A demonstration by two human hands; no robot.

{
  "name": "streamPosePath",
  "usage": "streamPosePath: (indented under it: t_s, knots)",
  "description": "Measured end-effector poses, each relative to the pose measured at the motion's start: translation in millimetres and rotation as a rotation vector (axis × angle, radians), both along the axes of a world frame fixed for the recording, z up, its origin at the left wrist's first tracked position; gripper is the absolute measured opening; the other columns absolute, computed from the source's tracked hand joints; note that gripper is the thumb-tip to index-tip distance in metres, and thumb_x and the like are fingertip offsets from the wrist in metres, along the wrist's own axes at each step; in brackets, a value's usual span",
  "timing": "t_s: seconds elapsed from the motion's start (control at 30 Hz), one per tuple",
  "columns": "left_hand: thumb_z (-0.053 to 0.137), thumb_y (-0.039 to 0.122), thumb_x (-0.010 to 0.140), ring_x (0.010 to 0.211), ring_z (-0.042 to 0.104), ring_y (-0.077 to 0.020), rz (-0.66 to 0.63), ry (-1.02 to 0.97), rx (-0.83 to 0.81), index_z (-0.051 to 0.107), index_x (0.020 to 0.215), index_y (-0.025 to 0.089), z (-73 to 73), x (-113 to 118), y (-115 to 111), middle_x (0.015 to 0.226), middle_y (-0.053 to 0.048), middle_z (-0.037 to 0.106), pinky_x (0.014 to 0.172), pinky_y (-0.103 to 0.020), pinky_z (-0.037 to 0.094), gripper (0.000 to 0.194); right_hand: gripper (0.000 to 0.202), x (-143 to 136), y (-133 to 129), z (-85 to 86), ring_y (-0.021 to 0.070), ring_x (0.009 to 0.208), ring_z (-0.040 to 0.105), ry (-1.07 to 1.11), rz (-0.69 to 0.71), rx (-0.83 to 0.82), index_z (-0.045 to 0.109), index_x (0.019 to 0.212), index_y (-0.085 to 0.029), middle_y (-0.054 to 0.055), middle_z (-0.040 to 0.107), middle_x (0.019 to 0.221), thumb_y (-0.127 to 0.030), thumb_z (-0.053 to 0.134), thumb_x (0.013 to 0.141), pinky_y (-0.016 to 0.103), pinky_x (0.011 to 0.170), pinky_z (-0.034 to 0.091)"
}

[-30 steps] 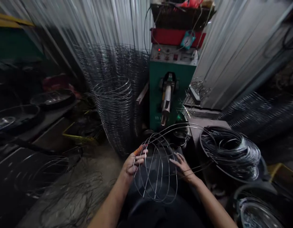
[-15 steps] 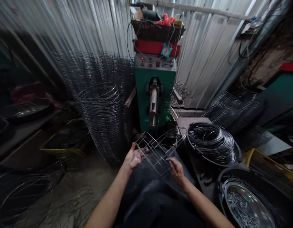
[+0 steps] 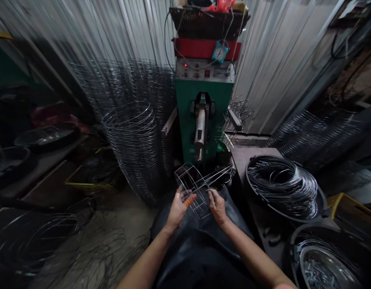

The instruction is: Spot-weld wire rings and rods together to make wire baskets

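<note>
A small wire frame (image 3: 200,182) of thin bent rods hangs over my lap, just below the green welding machine (image 3: 203,108). My left hand (image 3: 179,205) grips its left side, an orange fingertip cover showing. My right hand (image 3: 217,205) pinches its right side. The frame's far end reaches toward the machine's vertical electrode arm (image 3: 199,130). A dark apron (image 3: 200,249) covers my lap under the frame.
A tall stack of wire rings (image 3: 135,144) stands left of the machine. A black tub of coiled wire rings (image 3: 283,186) sits to the right, and a basin of small metal pieces (image 3: 320,267) at the lower right. Loose wire (image 3: 83,249) litters the floor on the left.
The wire frame, first spread wide as round loops, now shows as a narrow grid held closer in. Both hands have drawn together and turned palm down on it.
</note>
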State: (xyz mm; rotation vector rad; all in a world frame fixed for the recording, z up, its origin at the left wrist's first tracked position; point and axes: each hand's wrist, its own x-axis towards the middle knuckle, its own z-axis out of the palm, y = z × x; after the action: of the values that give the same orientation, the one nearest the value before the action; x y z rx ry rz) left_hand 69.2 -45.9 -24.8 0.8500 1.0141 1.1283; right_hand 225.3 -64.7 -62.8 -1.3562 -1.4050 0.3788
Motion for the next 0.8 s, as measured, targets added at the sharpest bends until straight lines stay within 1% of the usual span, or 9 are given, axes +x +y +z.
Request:
streamPosePath:
  t_s: [0.1, 0.2, 0.3, 0.43, 0.53, 0.6, 0.67, 0.73, 0.8]
  knots:
    - [0.077, 0.029, 0.063, 0.083, 0.060, -0.0160, 0.016, -0.090, -0.018, 0.038, 0.125, 0.021, 2.9, 11, 10, 0.088, -0.002, 0.057, 0.075, -0.031, 0.050, 0.074, 0.026, -6, 9, -0.2, 0.0160, 0.075, 0.063, -0.017, 0.003, -0.001, 0.060, 0.093, -0.019, 0.004, 0.066, 0.082, -0.032, 0.037, 0.091, 0.024, 0.066, 0.049]
    - [0.077, 0.029, 0.060, 0.069, 0.055, -0.0108, 0.039, -0.170, -0.035, 0.042, 0.119, 0.023, 7.2, 17, 25, 0.080, 0.003, 0.052, 0.061, -0.026, 0.050, 0.068, 0.027, -1, 16, 6.7, 0.0158, 0.074, 0.062, -0.062, 0.043, -0.011, 0.060, 0.096, -0.019, 0.004, 0.065, 0.082, -0.032, 0.036, 0.092, 0.024, 0.066, 0.049]
    - [0.077, 0.028, 0.060, 0.060, 0.049, -0.0073, 0.045, -0.185, -0.053, 0.045, 0.116, 0.022, 8.7, 17, 39, 0.075, 0.004, 0.050, 0.054, -0.021, 0.047, 0.065, 0.027, 21, 24, 26.5, 0.0185, 0.086, 0.061, -0.180, 0.056, 0.010, 0.059, 0.104, -0.020, 0.007, 0.064, 0.093, -0.035, 0.041, 0.090, 0.029, 0.076, 0.048]
    - [0.077, 0.028, 0.059, 0.057, 0.045, -0.0070, 0.027, -0.155, -0.041, 0.047, 0.114, 0.019, 5.8, 15, 54, 0.072, 0.004, 0.048, 0.045, -0.018, 0.041, 0.064, 0.033, 66, 51, 63.8, 0.0244, 0.101, 0.054, -0.326, -0.109, 0.089, 0.058, 0.111, -0.021, 0.012, 0.059, 0.105, -0.041, 0.050, 0.086, 0.039, 0.088, 0.043]
    - [0.078, 0.027, 0.058, 0.056, 0.044, -0.0064, 0.011, -0.165, -0.054, 0.049, 0.113, 0.019, 4.2, 12, 63, 0.073, 0.004, 0.048, 0.043, -0.016, 0.037, 0.063, 0.032, 89, 83, 79.2, 0.0275, 0.104, 0.053, -0.494, 0.046, -0.025, 0.063, 0.104, -0.022, 0.010, 0.062, 0.106, -0.043, 0.058, 0.081, 0.043, 0.091, 0.040]
    - [0.078, 0.027, 0.057, 0.055, 0.042, -0.0052, 0.000, -0.182, -0.075, 0.050, 0.112, 0.019, 4.3, 10, 68, 0.073, 0.004, 0.047, 0.042, -0.016, 0.036, 0.062, 0.026, 95, 101, 79.7, 0.0263, 0.097, 0.058, -0.535, 0.235, -0.166, 0.066, 0.095, -0.022, 0.007, 0.066, 0.098, -0.042, 0.059, 0.080, 0.041, 0.086, 0.043]
    - [0.078, 0.027, 0.057, 0.053, 0.040, -0.0041, -0.006, -0.197, -0.094, 0.051, 0.111, 0.019, 4.8, 9, 74, 0.073, 0.005, 0.047, 0.042, -0.015, 0.035, 0.061, 0.023, 96, 115, 76.0, 0.0228, 0.086, 0.062, -0.472, 0.366, -0.280, 0.067, 0.090, -0.022, 0.004, 0.068, 0.089, -0.041, 0.058, 0.080, 0.036, 0.078, 0.046]
    - [0.078, 0.026, 0.057, 0.051, 0.038, -0.0031, -0.002, -0.210, -0.113, 0.052, 0.109, 0.020, 5.1, 7, 80, 0.074, 0.005, 0.046, 0.041, -0.014, 0.032, 0.059, 0.022, 94, 123, 72.3, 0.0199, 0.079, 0.063, -0.374, 0.396, -0.313, 0.066, 0.090, -0.022, 0.002, 0.069, 0.084, -0.040, 0.057, 0.080, 0.031, 0.072, 0.047]
    - [0.078, 0.025, 0.058, 0.050, 0.037, -0.0022, 0.008, -0.227, -0.130, 0.052, 0.108, 0.020, 5.1, 7, 86, 0.073, 0.005, 0.045, 0.039, -0.013, 0.028, 0.057, 0.022, 91, 129, 70.9, 0.0190, 0.077, 0.062, -0.317, 0.369, -0.267, 0.066, 0.089, -0.021, 0.002, 0.068, 0.082, -0.040, 0.057, 0.080, 0.031, 0.071, 0.047]
